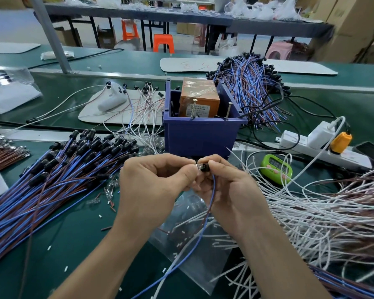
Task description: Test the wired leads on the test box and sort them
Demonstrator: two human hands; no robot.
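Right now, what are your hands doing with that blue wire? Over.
Left grip and right grip both pinching the blue lead's bulb end. Test box just behind, not touched. Loose white leads crowd the right side.

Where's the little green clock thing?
In the head view, the green timer lies right of the right hand, just in front of the white power strip.

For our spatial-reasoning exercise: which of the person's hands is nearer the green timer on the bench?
Right. The right hand sits just left of the green timer; the left hand is farther left, beyond the right one. Both pinch one wired lead.
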